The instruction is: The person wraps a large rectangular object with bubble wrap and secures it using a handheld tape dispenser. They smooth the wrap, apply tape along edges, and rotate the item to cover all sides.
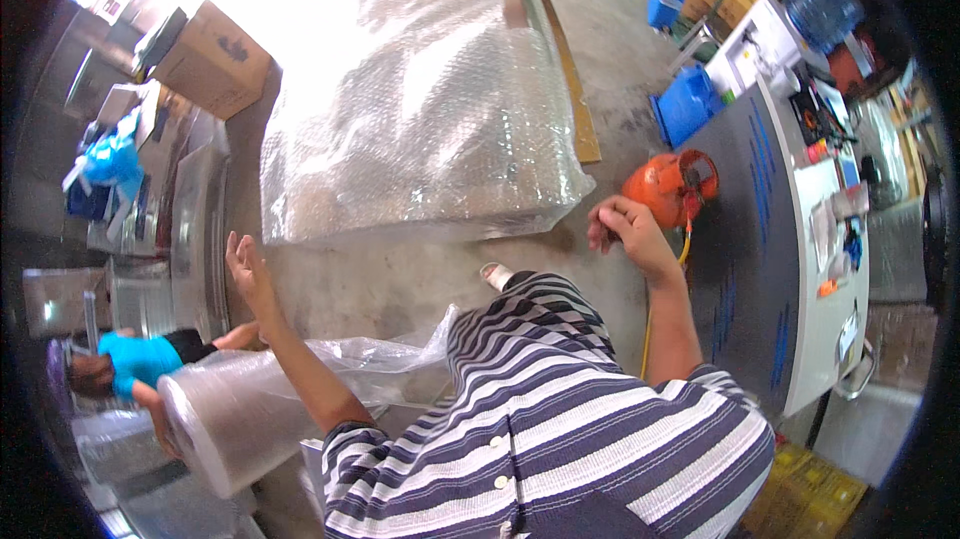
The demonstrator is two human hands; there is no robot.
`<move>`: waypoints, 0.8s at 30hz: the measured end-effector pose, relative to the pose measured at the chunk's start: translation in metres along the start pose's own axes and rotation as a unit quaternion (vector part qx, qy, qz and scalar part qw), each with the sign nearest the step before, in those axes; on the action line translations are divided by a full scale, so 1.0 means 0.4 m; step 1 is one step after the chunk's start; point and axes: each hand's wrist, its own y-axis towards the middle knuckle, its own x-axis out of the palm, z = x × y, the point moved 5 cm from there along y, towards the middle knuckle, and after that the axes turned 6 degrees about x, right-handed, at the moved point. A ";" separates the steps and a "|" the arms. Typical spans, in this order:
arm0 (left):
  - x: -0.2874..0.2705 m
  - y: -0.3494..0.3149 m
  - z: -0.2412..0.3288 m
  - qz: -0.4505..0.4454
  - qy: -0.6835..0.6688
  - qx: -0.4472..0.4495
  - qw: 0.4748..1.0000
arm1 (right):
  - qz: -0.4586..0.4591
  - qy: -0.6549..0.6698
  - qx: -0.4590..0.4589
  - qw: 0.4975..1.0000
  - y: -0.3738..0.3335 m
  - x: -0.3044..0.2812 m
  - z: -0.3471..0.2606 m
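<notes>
My left hand point(247, 271) is raised with its fingers apart and holds nothing. Ahead of it lies a large, flat load wrapped in clear bubble wrap point(430, 139). My right hand point(622, 223) is in front of an orange gas cylinder point(658, 187), its fingers curled in and nothing visible in them. A thick roll of bubble wrap point(235, 424) stands beside my left forearm, and a loose sheet point(400, 351) trails from it toward my body. Another person in a teal shirt point(150, 359) is next to the roll, one arm reaching down along its end.
On the right stands a grey desk point(745, 259) with small items on its white top. A yellow hose point(648, 334) runs from the cylinder. Blue jerrycans point(690, 104) are beyond it. At the left are a cardboard box point(212, 61) and stacked goods. Wooden boards point(580, 119) edge the wrapped load.
</notes>
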 end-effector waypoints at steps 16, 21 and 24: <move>0.174 0.045 0.045 -0.166 -0.311 -0.161 0.922 | 0.408 -0.452 -0.179 0.773 0.102 0.272 -0.114; 0.087 0.175 0.085 -0.141 -0.237 -0.035 0.961 | 0.173 -0.138 -0.101 0.970 0.131 0.217 -0.220; 0.085 0.280 0.230 -0.147 -0.287 -0.002 0.947 | 0.047 0.095 -0.112 0.988 0.173 0.176 -0.269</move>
